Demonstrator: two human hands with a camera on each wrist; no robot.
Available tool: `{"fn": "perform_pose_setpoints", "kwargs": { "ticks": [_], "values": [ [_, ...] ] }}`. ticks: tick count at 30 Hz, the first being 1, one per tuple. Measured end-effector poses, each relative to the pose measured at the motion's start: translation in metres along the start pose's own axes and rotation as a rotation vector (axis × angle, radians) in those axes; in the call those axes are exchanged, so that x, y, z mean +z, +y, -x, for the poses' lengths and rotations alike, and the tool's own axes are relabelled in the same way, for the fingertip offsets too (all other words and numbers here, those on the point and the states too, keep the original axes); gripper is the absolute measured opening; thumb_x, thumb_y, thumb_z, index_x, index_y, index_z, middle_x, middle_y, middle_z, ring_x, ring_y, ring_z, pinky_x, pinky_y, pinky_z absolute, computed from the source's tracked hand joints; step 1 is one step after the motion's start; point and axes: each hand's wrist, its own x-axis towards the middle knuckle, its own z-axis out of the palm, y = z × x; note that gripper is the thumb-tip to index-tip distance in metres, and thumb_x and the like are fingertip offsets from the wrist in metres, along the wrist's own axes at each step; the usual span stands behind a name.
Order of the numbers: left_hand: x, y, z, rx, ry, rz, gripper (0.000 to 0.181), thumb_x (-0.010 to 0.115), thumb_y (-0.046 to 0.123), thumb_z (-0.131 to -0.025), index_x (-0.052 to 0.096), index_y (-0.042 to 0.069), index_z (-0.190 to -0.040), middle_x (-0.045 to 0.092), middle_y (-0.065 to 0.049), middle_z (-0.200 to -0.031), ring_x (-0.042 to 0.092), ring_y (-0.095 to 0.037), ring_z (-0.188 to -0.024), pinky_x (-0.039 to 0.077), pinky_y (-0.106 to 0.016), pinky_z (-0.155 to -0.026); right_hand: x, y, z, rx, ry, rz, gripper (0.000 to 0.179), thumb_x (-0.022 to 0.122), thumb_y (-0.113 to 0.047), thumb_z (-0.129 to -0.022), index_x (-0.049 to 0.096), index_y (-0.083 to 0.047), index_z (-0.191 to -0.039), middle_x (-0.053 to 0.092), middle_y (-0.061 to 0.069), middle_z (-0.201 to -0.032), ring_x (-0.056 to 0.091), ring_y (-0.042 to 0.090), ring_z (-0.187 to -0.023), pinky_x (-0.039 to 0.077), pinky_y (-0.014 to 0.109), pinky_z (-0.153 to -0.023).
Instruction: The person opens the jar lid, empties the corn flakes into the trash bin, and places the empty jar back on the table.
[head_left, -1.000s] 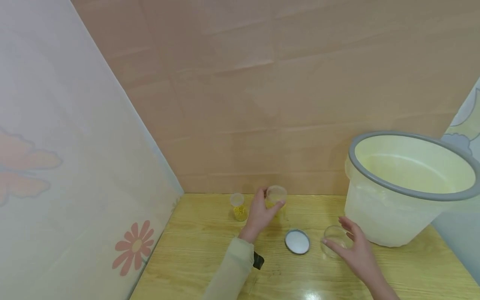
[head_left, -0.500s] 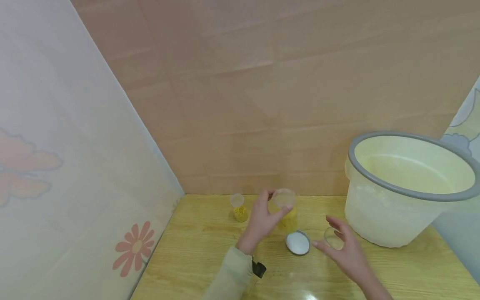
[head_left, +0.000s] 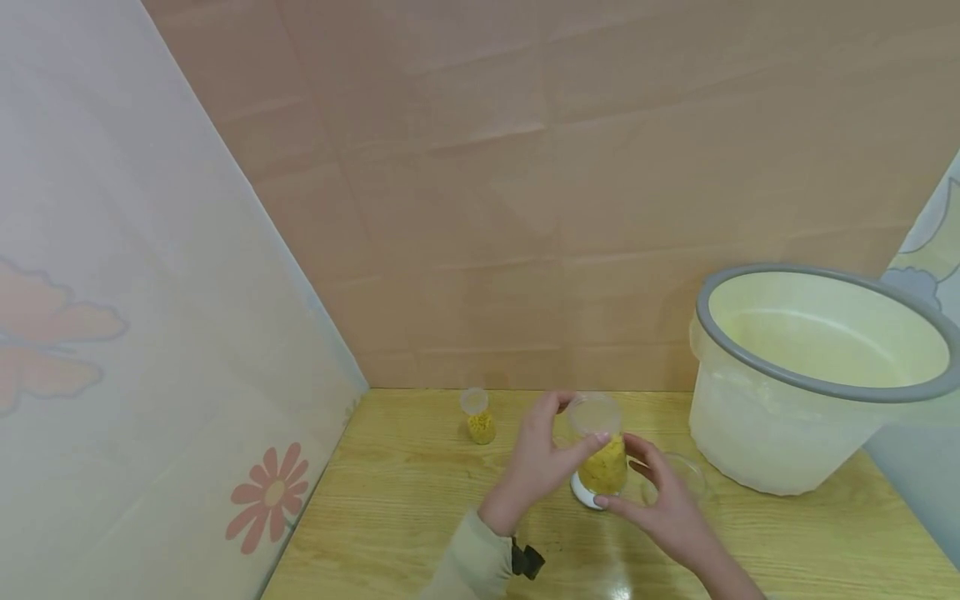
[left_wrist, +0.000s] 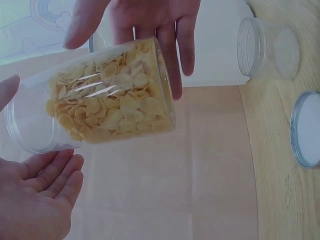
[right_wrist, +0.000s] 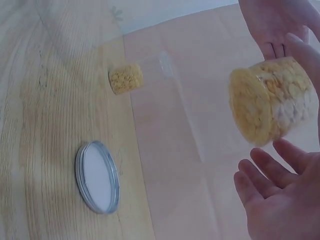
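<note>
My left hand (head_left: 542, 467) holds a clear jar of yellow flakes (head_left: 603, 473) near its top, thumb on one side and fingers on the other. The jar is raised off the table and overlaps a round lid (right_wrist: 97, 177) in the head view. My right hand (head_left: 671, 518) is spread around the jar's lower part, its thumb and fingers fairly straight, fingertips close to the wall. In the left wrist view the jar (left_wrist: 110, 100) lies across the picture, flakes packed toward its base. An empty clear jar (left_wrist: 257, 47) without a lid stands on the table, partly behind my right hand in the head view.
A smaller clear jar (head_left: 480, 427) part filled with yellow pieces stands at the back left of the wooden table (head_left: 405, 500). At the right is a big pale bucket (head_left: 765, 442) with a grey rim. A pinkish cloth wall (head_left: 480, 250) rises behind.
My left hand has brought the flake jar from the back toward the right and nearer, over the lid. My right hand has left the empty jar and moved left to the flake jar.
</note>
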Motion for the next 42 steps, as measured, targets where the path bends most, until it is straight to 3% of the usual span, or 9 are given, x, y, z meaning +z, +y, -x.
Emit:
{"fn": "perform_pose_setpoints", "kwargs": {
  "ticks": [3, 7, 12, 17, 25, 30, 34, 42],
  "values": [
    [0.001, 0.002, 0.001, 0.033, -0.01, 0.011, 0.046, 0.073, 0.037, -0.096, 0.055, 0.015, -0.132, 0.059, 0.008, -0.125, 0.054, -0.01, -0.121, 0.043, -0.04, -0.105, 0.003, -0.005, 0.0, 0.022, -0.01, -0.018, 0.087, 0.089, -0.027, -0.081, 0.04, -0.005, -0.149, 0.05, 0.017, -0.145, 0.051, 0.044, -0.126, 0.041, 0.07, -0.096],
    [0.003, 0.007, 0.004, 0.07, -0.014, 0.032, 0.044, 0.072, 0.034, -0.097, 0.055, 0.012, -0.131, 0.061, 0.004, -0.125, 0.056, -0.014, -0.121, 0.044, -0.041, -0.105, 0.006, -0.009, -0.001, 0.013, -0.027, -0.06, 0.085, 0.09, -0.024, -0.08, 0.042, -0.007, -0.148, 0.06, 0.01, -0.134, 0.06, 0.029, -0.116, 0.048, 0.056, -0.095],
    [0.006, 0.013, 0.008, 0.075, -0.011, 0.043, 0.044, 0.073, 0.033, -0.097, 0.056, 0.011, -0.131, 0.062, -0.001, -0.125, 0.056, -0.015, -0.121, 0.044, -0.04, -0.104, 0.01, -0.012, 0.001, 0.059, -0.077, -0.215, 0.078, 0.088, -0.015, -0.082, 0.043, -0.014, -0.146, 0.062, 0.013, -0.12, 0.066, 0.023, -0.097, 0.057, 0.036, -0.076],
    [0.006, 0.015, 0.012, 0.045, -0.039, 0.044, 0.047, 0.073, 0.036, -0.096, 0.054, 0.015, -0.134, 0.059, 0.004, -0.128, 0.053, -0.011, -0.124, 0.044, -0.04, -0.104, 0.012, -0.011, 0.001, 0.043, -0.079, -0.224, 0.067, 0.086, -0.013, -0.083, 0.05, -0.015, -0.14, 0.063, 0.011, -0.118, 0.065, 0.023, -0.094, 0.057, 0.036, -0.074],
    [0.001, 0.015, 0.012, 0.038, -0.14, 0.081, 0.058, 0.076, 0.028, -0.095, 0.048, 0.016, -0.144, 0.056, 0.003, -0.138, 0.05, -0.012, -0.129, 0.043, -0.039, -0.106, 0.013, -0.016, 0.008, 0.039, -0.12, -0.226, 0.058, 0.087, -0.011, -0.081, 0.056, -0.006, -0.129, 0.065, 0.01, -0.106, 0.065, 0.02, -0.088, 0.056, 0.035, -0.071],
    [0.002, 0.013, 0.011, 0.005, -0.176, 0.152, 0.052, 0.076, 0.028, -0.094, 0.054, 0.023, -0.14, 0.06, 0.01, -0.131, 0.056, -0.008, -0.12, 0.045, -0.035, -0.101, 0.016, -0.019, 0.009, -0.034, -0.115, -0.23, 0.054, 0.086, -0.008, -0.082, 0.057, -0.006, -0.127, 0.066, 0.007, -0.105, 0.065, 0.018, -0.088, 0.056, 0.034, -0.071],
    [0.006, 0.012, 0.011, -0.038, -0.188, 0.26, 0.05, 0.078, 0.024, -0.092, 0.058, 0.023, -0.137, 0.062, 0.012, -0.128, 0.059, -0.01, -0.117, 0.047, -0.036, -0.098, 0.02, -0.018, 0.009, -0.063, -0.125, -0.262, 0.058, 0.086, -0.006, -0.082, 0.056, -0.01, -0.131, 0.066, 0.006, -0.11, 0.066, 0.019, -0.091, 0.057, 0.035, -0.075],
    [0.011, 0.018, 0.012, -0.139, -0.181, 0.509, 0.048, 0.084, 0.008, -0.085, 0.062, 0.015, -0.127, 0.066, 0.002, -0.121, 0.067, -0.014, -0.105, 0.055, -0.036, -0.09, 0.026, -0.012, 0.009, -0.054, -0.133, -0.248, 0.054, 0.085, -0.008, -0.083, 0.058, -0.013, -0.13, 0.066, 0.003, -0.118, 0.064, 0.018, -0.103, 0.055, 0.033, -0.084]
  ]
}}
